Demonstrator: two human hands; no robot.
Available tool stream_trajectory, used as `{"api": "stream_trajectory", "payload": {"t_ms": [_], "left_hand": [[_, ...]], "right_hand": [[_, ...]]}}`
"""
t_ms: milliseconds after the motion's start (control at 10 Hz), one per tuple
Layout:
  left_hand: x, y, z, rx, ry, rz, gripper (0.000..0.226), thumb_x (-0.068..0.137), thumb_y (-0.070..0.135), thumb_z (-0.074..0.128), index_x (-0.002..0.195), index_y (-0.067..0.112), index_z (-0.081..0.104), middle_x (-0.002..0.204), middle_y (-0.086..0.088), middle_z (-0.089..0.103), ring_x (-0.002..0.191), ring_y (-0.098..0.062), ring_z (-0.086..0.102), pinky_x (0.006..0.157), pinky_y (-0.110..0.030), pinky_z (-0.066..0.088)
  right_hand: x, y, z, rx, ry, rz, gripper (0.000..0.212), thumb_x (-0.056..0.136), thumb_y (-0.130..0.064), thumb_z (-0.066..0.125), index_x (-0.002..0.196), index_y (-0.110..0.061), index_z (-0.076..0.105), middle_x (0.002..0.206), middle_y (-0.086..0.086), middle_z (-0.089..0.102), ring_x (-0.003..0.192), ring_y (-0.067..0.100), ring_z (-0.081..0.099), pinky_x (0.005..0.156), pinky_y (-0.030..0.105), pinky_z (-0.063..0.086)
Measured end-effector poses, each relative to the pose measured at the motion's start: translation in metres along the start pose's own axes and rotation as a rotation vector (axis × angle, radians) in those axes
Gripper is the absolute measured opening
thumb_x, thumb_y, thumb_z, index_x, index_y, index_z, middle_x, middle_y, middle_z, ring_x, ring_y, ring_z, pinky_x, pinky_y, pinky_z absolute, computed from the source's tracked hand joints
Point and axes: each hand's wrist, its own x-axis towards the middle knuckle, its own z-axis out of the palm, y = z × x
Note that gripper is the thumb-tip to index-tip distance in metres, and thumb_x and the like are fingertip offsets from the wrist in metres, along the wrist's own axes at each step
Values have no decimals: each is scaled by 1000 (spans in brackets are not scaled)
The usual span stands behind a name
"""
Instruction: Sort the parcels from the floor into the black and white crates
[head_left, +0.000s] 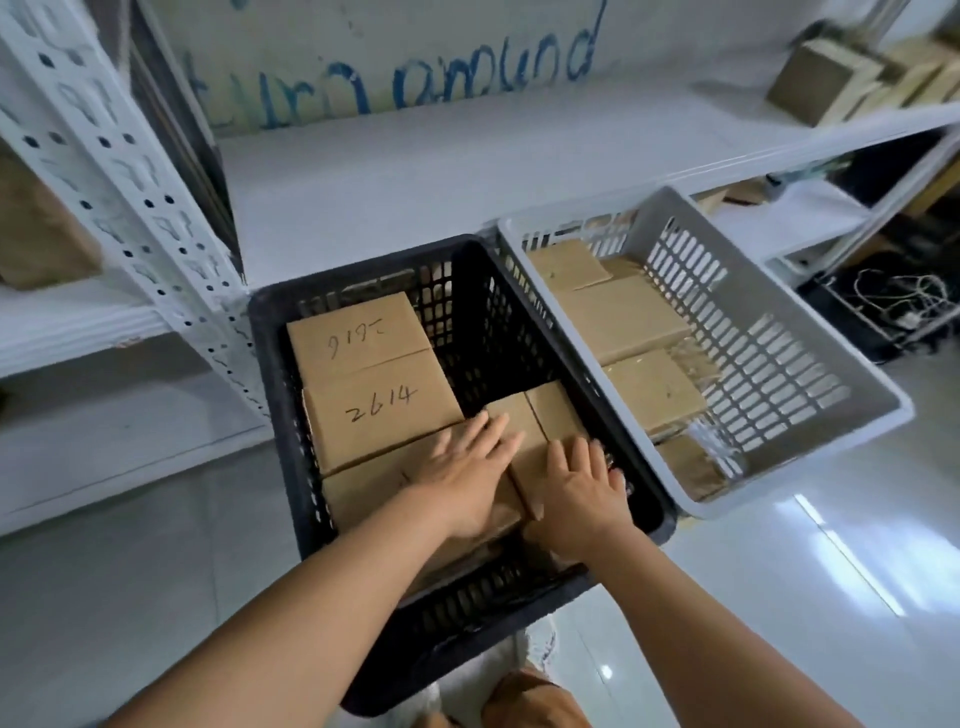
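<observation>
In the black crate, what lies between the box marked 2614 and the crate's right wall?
In the head view, behind the hands a lower plain box lies between the 2614 box and the black crate's right wall; farther back the gap looks dark and bare.

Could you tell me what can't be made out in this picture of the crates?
Head view only:
- The parcel under both hands: the left hand and right hand cover its top, so any number is hidden.
- The top parcel's number: too scrawled to read for certain.
- The white crate: parcels along its right wall show only through the slats.
- The floor parcels: out of view.
</observation>
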Motion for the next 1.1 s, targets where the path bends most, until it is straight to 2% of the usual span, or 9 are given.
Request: {"api": "stream_trajectory", "payload": {"t_ms": [100,200,300,500,600,800,900,1100], "left_hand": [[23,7,-8,130,-32,31,77,97,47,39,152,23,-11,157,3,-26,143,-17,-26,116,-46,-8],[39,4,-20,180,-31,33,74,99,48,34,152,23,-10,157,4,-25,144,-15,-23,118,-45,-5],[44,-2,-24,167,-28,45,74,98,46,37,152,25,-10,156,7,-26,144,-13,-22,119,-43,-4],[44,0,-20,114,-8,39,77,98,44,41,152,23,-10,156,7,-27,144,-13,-24,118,-39,-2],[42,7,-17,143,-27,16,82,97,43,43,152,18,-13,156,2,-28,144,-17,-24,118,-38,-1],[42,8,-27,148,-42,14,81,96,46,43,152,19,-10,158,1,-24,146,-17,-19,118,-41,-4],[38,10,-27,128,-38,9,81,97,46,41,152,18,-11,158,1,-23,146,-17,-19,118,-43,-6],[21,2,-19,-94,108,-57,66,102,36,30,152,21,-11,159,3,-20,146,-16,-15,119,-45,-2]], "right_hand": [[-2,6,6,-30,-58,51,108,81,-45,67,153,-21,-10,159,13,-15,147,35,-13,116,55,10],[2,6,8,10,-68,58,103,86,-36,64,152,-25,-15,159,6,-18,146,35,-14,114,58,11],[10,4,1,-3,-27,7,93,90,-32,58,153,-27,-10,161,1,-14,147,31,-5,114,55,15],[16,10,-9,-55,-49,-65,99,87,-45,60,153,-28,-11,161,0,-15,148,29,-8,116,50,11],[16,14,-6,-53,-38,-81,95,89,-44,57,153,-29,-11,161,0,-14,148,28,-8,116,49,10],[13,15,-4,-31,-12,-81,101,85,-46,63,153,-29,-10,161,0,-13,149,28,-6,116,50,13],[10,15,-4,9,3,-61,104,83,-47,65,154,-30,-9,161,0,-14,148,28,-8,116,51,10],[-1,4,-11,191,123,-11,95,87,-48,59,154,-30,-6,162,-3,-12,149,23,-10,119,48,5]]}}
